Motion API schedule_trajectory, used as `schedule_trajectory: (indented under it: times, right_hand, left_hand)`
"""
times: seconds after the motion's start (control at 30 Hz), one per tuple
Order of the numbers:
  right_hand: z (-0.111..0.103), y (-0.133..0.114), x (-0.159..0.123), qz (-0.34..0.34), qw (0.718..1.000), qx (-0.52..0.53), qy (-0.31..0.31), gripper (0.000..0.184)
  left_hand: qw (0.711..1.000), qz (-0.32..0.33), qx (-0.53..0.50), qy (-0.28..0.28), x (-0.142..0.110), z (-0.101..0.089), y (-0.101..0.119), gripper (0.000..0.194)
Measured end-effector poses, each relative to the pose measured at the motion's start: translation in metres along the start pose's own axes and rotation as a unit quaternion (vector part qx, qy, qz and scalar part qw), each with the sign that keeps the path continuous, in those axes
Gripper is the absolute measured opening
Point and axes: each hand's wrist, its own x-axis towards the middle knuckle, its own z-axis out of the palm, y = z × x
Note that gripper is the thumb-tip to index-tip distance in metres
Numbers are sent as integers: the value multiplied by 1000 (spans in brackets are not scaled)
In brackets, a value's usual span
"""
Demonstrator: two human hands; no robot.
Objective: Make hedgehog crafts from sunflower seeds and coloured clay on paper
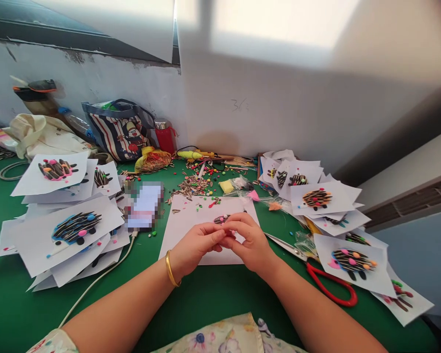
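Observation:
Over a white sheet of paper (183, 230), my left hand (200, 245) and my right hand (253, 242) meet with their fingertips pressed together. The fingers of both are closed in a pinch, and whatever sits between them is hidden or too small to name. Just beyond my fingers, a small hedgehog figure (220, 219) of striped seeds and pink dots shows on the sheet, partly covered by my right hand. Several seeds and tiny coloured balls (215, 201) lie near the sheet's far edge. A gold bangle (172, 268) circles my left wrist.
Papers with seed hedgehogs pile up at the left (77, 230) and right (356, 257). Red-handled scissors (332, 289) lie right of my right hand. A phone (145, 206) with a white cable is at left. Loose seeds (193, 185), a striped bag (115, 130) and a red bottle (165, 137) stand farther back.

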Motion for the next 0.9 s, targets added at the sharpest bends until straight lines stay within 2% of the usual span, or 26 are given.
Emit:
schedule_trajectory:
  times: [0.1, 0.2, 0.37, 0.47, 0.6, 0.73, 0.9]
  right_hand:
    - [-2, 0, 1, -5, 999, 11, -34, 29]
    - [-2, -2, 2, -7, 998, 23, -53, 23]
    - [-1, -1, 2, 9, 999, 29, -12, 10]
    - [-1, 0, 1, 11, 1000, 16, 13, 8]
    - [-3, -2, 2, 4, 1000, 7, 3, 12]
    - [-3, -4, 4, -5, 999, 21, -24, 24]
    - [-3, -2, 3, -23, 1000, 14, -10, 12]
  left_hand:
    - [999, 22, 9, 26, 1, -1, 0, 31]
    - [997, 41, 42, 41, 2, -2, 0, 36]
    - [993, 69, 81, 43, 1, 2, 2, 39]
    - [995, 57, 74, 30, 1, 4, 3, 39]
    - [999, 24, 39, 18, 2, 2, 2, 34]
    - [999, 30, -1, 30, 3, -1, 1, 31]
    - [997, 49, 40, 37, 1, 1, 3, 34]
